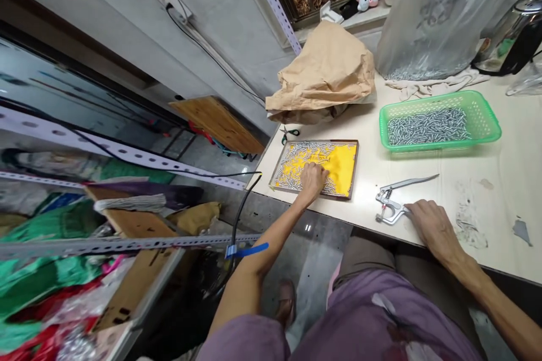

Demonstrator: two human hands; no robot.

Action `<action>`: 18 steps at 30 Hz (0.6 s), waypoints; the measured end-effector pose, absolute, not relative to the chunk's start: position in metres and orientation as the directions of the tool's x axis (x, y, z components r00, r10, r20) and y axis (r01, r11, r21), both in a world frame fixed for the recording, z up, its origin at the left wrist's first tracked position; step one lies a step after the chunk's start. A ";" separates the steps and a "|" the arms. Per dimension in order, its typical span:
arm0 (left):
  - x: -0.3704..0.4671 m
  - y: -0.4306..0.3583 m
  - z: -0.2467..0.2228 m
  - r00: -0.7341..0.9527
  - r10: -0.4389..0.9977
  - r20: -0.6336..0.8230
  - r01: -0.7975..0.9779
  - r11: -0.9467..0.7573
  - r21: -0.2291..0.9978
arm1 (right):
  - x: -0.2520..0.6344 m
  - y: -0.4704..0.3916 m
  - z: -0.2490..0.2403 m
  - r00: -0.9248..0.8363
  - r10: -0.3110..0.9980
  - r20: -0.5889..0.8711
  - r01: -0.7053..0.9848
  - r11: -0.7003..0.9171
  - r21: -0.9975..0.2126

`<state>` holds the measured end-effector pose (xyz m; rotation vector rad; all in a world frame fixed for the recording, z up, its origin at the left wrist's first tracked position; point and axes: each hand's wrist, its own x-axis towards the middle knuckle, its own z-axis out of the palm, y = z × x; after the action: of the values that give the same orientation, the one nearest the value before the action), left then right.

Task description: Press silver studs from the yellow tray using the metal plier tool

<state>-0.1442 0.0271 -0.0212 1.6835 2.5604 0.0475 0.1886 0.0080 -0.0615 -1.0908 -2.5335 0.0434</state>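
Slender silvery metal pieces [292, 181] are being held in a shallow brown-rimmed tray [354, 172] at the table's [368, 152] left end, scattered thickly across bright yellow lining [345, 161]. They are being touched by the curled left hand [312, 180]; whether any is being pinched cannot be told. Silver pliers [394, 212] are being grasped by the right hand [434, 227].

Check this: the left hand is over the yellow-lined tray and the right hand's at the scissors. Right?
Almost: the head view shows the right hand at the metal pliers, not the scissors. The left hand is over the yellow-lined tray.
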 end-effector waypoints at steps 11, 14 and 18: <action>-0.149 0.034 -0.021 -0.434 0.900 -0.046 0.841 0.423 0.337 | 0.200 0.021 -0.055 -0.543 0.750 0.378 0.735 0.642 -0.218; -0.131 0.032 -0.013 -0.420 0.908 -0.007 0.781 0.365 0.507 | 0.198 0.023 -0.058 -0.547 0.768 0.333 0.745 0.628 -0.225; -0.094 0.026 -0.004 -0.341 0.940 -0.015 0.665 0.252 0.703 | 0.189 0.034 -0.064 -0.497 0.826 0.265 0.799 0.555 -0.232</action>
<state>-0.0938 0.0261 -0.0036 1.4590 2.0948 0.8486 0.1893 0.0344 -0.0643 -1.3323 -2.4493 0.1108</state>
